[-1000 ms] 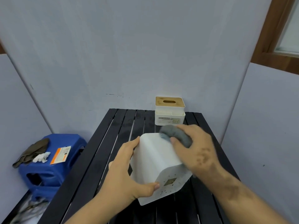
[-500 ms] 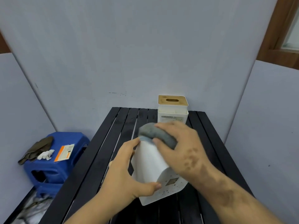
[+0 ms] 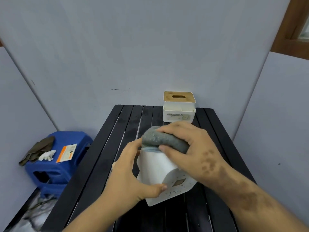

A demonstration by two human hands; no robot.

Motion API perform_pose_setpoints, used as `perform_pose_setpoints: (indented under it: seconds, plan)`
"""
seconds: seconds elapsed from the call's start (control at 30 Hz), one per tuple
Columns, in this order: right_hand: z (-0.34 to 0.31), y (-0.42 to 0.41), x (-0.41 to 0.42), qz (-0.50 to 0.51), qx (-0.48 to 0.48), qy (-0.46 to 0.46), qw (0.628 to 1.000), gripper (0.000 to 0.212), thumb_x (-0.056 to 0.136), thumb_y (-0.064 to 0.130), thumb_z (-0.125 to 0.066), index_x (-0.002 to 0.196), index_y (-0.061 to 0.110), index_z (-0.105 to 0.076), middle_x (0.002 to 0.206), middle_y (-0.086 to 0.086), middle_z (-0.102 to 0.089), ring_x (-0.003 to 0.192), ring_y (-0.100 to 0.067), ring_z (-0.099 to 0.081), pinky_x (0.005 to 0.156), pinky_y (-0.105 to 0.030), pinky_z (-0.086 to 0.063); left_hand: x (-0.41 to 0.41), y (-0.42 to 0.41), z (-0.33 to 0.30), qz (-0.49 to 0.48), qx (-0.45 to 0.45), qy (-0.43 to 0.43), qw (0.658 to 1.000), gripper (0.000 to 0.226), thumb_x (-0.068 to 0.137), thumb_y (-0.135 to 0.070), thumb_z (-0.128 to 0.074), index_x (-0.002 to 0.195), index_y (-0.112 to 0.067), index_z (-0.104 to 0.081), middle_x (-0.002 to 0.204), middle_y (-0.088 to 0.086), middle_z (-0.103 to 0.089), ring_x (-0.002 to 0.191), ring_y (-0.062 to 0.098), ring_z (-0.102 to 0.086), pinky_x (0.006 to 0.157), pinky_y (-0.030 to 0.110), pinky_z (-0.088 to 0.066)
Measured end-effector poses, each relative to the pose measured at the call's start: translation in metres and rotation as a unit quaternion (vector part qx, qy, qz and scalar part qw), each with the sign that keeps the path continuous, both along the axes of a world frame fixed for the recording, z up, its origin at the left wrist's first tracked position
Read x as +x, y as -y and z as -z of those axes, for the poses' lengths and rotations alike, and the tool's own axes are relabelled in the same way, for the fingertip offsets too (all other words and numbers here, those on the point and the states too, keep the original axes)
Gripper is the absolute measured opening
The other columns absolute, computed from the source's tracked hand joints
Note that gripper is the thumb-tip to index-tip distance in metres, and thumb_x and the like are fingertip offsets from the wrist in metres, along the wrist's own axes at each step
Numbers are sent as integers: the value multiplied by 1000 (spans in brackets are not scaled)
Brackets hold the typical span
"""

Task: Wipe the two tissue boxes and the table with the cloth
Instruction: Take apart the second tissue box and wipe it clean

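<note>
Slatted black worktop (image 3: pixel 107 158), matt. Smooth white plastic tissue box (image 3: pixel 157 168), speckled base. Grey nubbly cloth (image 3: pixel 160 139). Wood-look lid (image 3: pixel 179 96) on far tissue box (image 3: pixel 179 114). Glossy blue plastic stool (image 3: pixel 55 169).

blue stool (image 3: pixel 61 163) at left | on it: dark cloth (image 3: pixel 37 150), white crumpled tissue (image 3: pixel 47 155), orange-white card (image 3: pixel 66 152)

two tissue boxes (image 3: pixel 160 171) (image 3: pixel 179 107), one cloth (image 3: pixel 164 139), one stool (image 3: pixel 56 163)

Pale grey-blue partition panels (image 3: pixel 150 47) close in the scene on the left, far and right sides. A brown wooden window frame (image 3: pixel 291 27) shows at far right. At left stands a blue plastic stool (image 3: pixel 55 166) bearing dark gloves (image 3: pixel 38 149), a crumpled white tissue (image 3: pixel 47 155) and an orange-and-white packet (image 3: pixel 66 152).
</note>
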State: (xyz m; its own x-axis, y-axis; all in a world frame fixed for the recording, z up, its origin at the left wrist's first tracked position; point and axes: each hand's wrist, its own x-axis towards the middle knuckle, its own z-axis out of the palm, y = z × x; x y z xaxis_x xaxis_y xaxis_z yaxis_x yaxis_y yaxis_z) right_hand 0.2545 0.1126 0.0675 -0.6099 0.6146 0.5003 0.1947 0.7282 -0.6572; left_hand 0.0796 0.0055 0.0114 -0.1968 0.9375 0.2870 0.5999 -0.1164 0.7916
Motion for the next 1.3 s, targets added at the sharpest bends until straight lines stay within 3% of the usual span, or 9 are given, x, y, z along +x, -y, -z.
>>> perform_pose_setpoints:
  seconds: [0.2,0.57,0.63,0.73,0.83,0.9,1.03,1.17,1.3]
  plan:
    - [5,-73,61,11,-124,68,990,40,78,4,-82,103,34,-75,110,12,-71,106,-13,-66,98,-36,-53,-9,-16,-7,8,-17,6,1000,107,48,-44,-95,135,-62,-35,135,-35,-47,124,-10,-45,87,11,-37]
    - [-3,-48,35,-182,-109,17,977,34,73,-12,-81,102,4,-76,107,-9,-67,79,-8,-71,68,-15,-56,-15,-24,-1,6,-23,2,1000,110,43,-51,-89,140,-56,-36,138,-27,-48,124,-5,-48,92,15,-37]
    - [2,-68,58,-140,-180,21,973,32,71,-4,-85,100,6,-77,110,-12,-66,58,-20,-68,50,-37,-59,-16,-24,0,5,-25,-1,1000,111,44,-55,-88,141,-57,-33,139,-29,-47,126,-7,-47,93,15,-36]
    - [11,-87,80,-75,-199,34,977,38,62,19,-93,96,12,-77,111,-10,-65,68,-55,-61,54,-72,-50,-17,-23,1,4,-32,5,999,111,46,-57,-87,142,-57,-32,139,-29,-46,127,-7,-45,95,17,-36]
    - [4,-65,62,-86,-179,-3,980,37,70,-16,-79,95,11,-79,104,-7,-65,52,-19,-66,45,-34,-56,-16,-23,1,0,-28,11,1000,111,45,-54,-88,142,-57,-34,140,-28,-47,127,-5,-46,95,17,-37]
    - [3,-37,36,-122,-116,-1,986,41,71,-19,-75,98,11,-79,101,-1,-67,74,-7,-70,63,-11,-52,-16,-23,2,2,-27,11,1000,111,45,-53,-88,142,-54,-35,139,-26,-49,126,-5,-48,94,16,-37]
    - [1,-28,23,-148,-55,20,987,43,72,-12,-77,102,19,-78,102,6,-69,97,-17,-68,83,-19,-53,-15,-23,4,2,-26,5,1000,112,47,-43,-96,142,-50,-38,138,-24,-52,127,-4,-48,95,16,-37]
    - [6,-73,71,-63,-201,14,977,45,73,-24,-69,94,15,-77,107,-7,-65,43,-30,-60,40,-35,-50,-14,-25,5,-4,-26,-3,1000,111,55,-34,-98,144,-53,-33,140,-28,-47,129,-6,-46,97,16,-35]
    - [10,-76,79,-44,-214,11,976,45,72,-28,-66,91,11,-76,107,-7,-63,36,-32,-55,33,-36,-47,-15,-24,6,-10,-30,0,1000,112,54,-33,-98,144,-51,-34,140,-29,-47,129,-7,-45,98,19,-37]
